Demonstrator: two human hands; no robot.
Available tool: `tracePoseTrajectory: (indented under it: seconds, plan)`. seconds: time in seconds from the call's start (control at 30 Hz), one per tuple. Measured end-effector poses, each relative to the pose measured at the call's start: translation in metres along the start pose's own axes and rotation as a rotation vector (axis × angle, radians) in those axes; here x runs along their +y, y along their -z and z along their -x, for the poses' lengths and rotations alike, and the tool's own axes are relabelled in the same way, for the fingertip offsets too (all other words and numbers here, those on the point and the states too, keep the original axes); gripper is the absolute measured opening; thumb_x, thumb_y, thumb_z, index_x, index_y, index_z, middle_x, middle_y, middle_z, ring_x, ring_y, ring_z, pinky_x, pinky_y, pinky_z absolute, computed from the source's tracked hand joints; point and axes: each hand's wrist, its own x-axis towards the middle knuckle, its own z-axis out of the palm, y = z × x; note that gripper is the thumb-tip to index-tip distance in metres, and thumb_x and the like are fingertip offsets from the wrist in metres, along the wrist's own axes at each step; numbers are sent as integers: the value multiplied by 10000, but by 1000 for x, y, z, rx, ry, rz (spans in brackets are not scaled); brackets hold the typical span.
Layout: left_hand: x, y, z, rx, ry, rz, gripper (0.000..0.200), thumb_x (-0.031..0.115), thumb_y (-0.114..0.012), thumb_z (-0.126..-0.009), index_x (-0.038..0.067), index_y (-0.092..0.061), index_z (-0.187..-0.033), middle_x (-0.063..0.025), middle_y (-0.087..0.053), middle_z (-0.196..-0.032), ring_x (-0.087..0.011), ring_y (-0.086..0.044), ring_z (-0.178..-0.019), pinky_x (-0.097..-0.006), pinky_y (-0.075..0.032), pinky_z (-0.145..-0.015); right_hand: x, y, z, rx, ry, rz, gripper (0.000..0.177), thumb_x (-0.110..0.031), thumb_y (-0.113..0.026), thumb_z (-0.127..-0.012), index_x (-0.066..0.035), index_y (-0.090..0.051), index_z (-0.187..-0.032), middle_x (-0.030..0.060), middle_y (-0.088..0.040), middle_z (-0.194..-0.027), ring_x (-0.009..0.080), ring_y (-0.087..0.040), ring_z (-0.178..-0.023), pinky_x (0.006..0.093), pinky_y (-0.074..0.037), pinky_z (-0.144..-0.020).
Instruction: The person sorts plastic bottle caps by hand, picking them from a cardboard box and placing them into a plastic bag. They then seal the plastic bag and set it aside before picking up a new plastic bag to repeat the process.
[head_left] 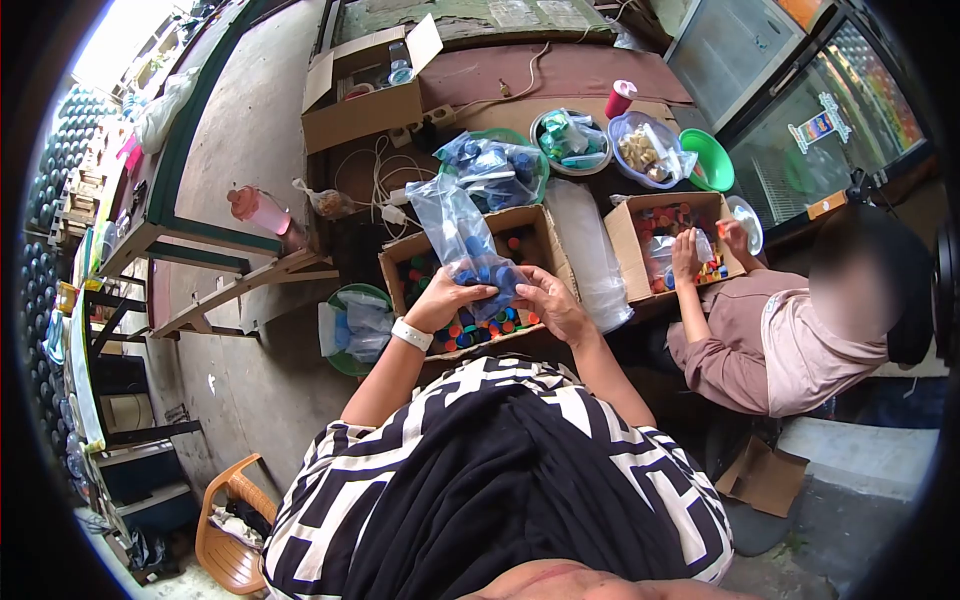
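Note:
A clear plastic bag point(456, 222) with blue bottle caps point(492, 275) gathered in its lower end is held between my two hands. My left hand point(448, 299), with a white band at the wrist, is closed on the bag's left side. On the other side, the fingers of my right hand point(552, 303) pinch the bag's edge. Beneath both hands stands an open cardboard box point(550, 250) of loose caps in blue, orange, red, green and black. My hands and the bag hide part of its contents.
At my right, a co-worker's hands point(688, 252) handle a bag over another cardboard box point(625, 240) of caps. Flat plastic bags point(585, 250) lie between the boxes. Behind are a green basin point(540, 180) of filled bags and a purple basin point(621, 127). A green basket point(345, 366) stands left.

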Motion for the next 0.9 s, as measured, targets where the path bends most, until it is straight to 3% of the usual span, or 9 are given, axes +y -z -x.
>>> tracePoseTrajectory:
  seconds: [0.07, 0.13, 0.27, 0.33, 0.37, 0.43, 0.67, 0.9]
  plan:
    - [1, 0, 1, 8, -32, -9, 368, 57, -726, -788, 12, -601, -1132, -22, -656, -976, -76, -603, -786, -214, -483, -672, 3, 4, -3, -1, -14, -17, 392, -131, -595, -916, 2, -469, -1263, 71, -564, -1173, 143, -569, -1055, 310, -456, -951]
    - [16, -5, 6, 26, 92, -29, 393, 58, -724, -792, 30, -593, -1161, -14, -654, -994, -45, -568, -753, -180, -425, -584, 7, 9, -6, 5, -1, 50, 427, -208, -637, -909, -10, -496, -1260, 48, -573, -1145, 120, -556, -1052, 273, -459, -939]
    - [15, -5, 4, 14, 15, 21, 430, 57, -724, -791, 34, -569, -1193, -1, -652, -1000, -18, -526, -716, -166, -356, -524, 7, 16, -9, -10, 1, 9, 407, -198, -630, -914, -10, -505, -1253, 45, -581, -1132, 116, -560, -1044, 277, -463, -937]
    - [16, -2, 3, -20, 19, 93, 558, 38, -712, -795, 30, -479, -1302, -60, -638, -1113, -87, -595, -874, -202, -467, -647, 6, 18, -10, -20, -4, 9, 378, -170, -615, -922, -19, -511, -1253, 43, -581, -1138, 117, -563, -1044, 284, -467, -941]
    - [13, -1, 0, -19, 17, 94, 558, 38, -712, -795, 30, -479, -1302, -60, -638, -1113, -87, -595, -874, -202, -467, -647, 5, 19, -11, -21, -4, 11, 378, -170, -615, -922, -19, -511, -1253, 43, -581, -1138, 117, -563, -1044, 284, -467, -941]
    - [10, 1, -4, -101, -52, 224, 774, 1, -699, -777, 53, -295, -1435, -147, -553, -1298, -238, -527, -1203, -377, -428, -1016, 5, 20, -12, -39, -8, -1, 373, -150, -606, -925, -25, -507, -1262, 43, -578, -1149, 119, -559, -1061, 292, -469, -950]
    - [14, 2, -9, -110, -102, 143, 837, 6, -713, -743, 53, -255, -1442, -164, -528, -1326, -260, -515, -1220, -397, -413, -1031, 2, 26, -22, -78, -13, 11, 376, -165, -601, -929, -29, -501, -1265, 44, -569, -1168, 131, -553, -1080, 305, -459, -973]
    - [21, 0, -10, -130, -94, 25, 886, -48, -690, -753, 55, -186, -1475, -137, -519, -1344, -222, -479, -1241, -356, -377, -1044, -18, 17, -26, -57, -25, 120, 392, -239, -616, -926, -31, -516, -1242, 31, -577, -1124, 105, -551, -1017, 261, -446, -884]
